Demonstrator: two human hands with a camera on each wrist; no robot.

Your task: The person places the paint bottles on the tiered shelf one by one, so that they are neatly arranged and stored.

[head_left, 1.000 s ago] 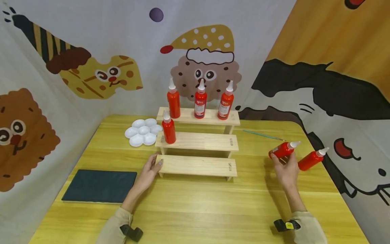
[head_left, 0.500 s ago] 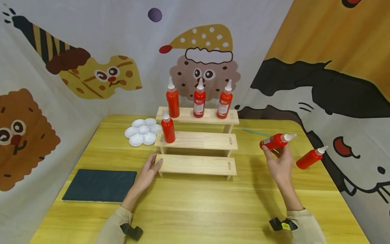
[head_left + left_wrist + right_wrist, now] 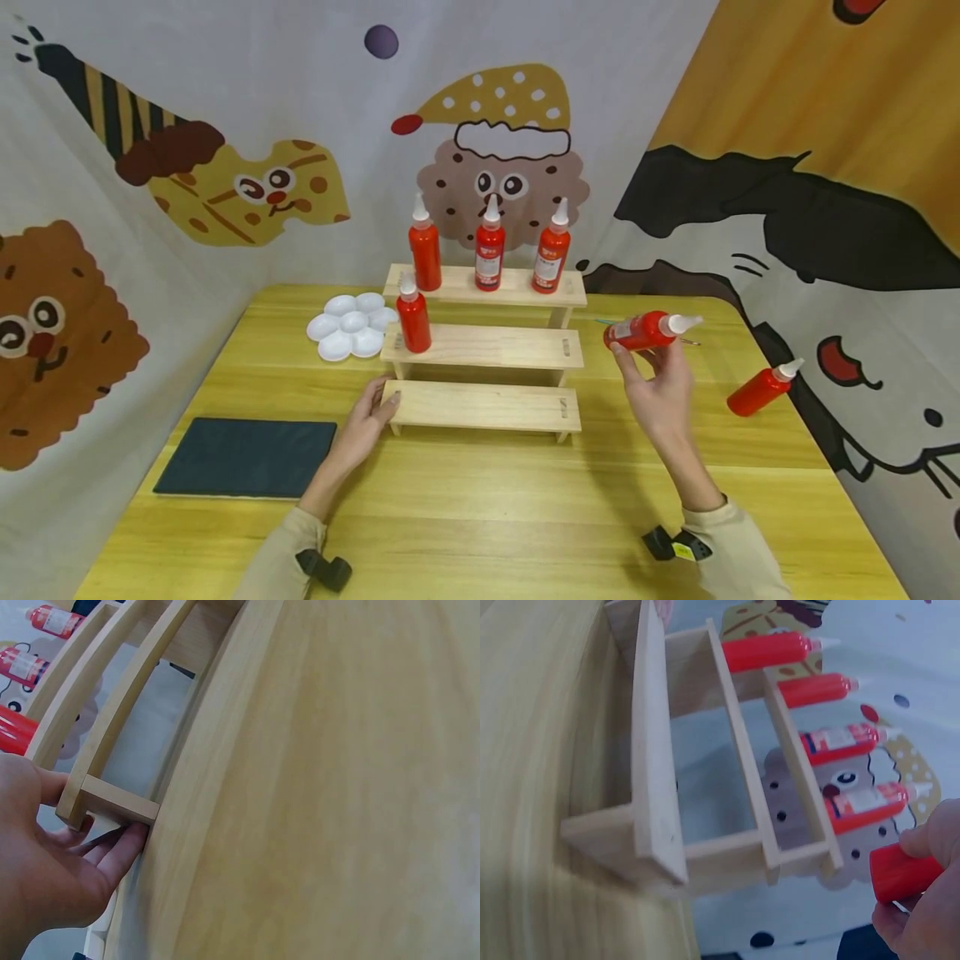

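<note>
My right hand holds a red squeeze bottle with a white nozzle, tilted so the nozzle points right, above the table right of a three-step wooden rack. In the right wrist view only the base end of that bottle shows between thumb and fingers. My left hand grips the left end of the rack's lowest step, thumb on top and fingers below. On the top step stand three similar bottles. Another red bottle stands at the left of the middle step.
One more red bottle is at the table's right side. A thin brush lies behind my right hand, partly hidden. A white flower-shaped palette sits left of the rack, and a dark flat board lies at the front left.
My right hand has carried its red bottle left and slightly up, toward the rack. My left hand stays on the lowest step, and the standing bottles have not moved.
</note>
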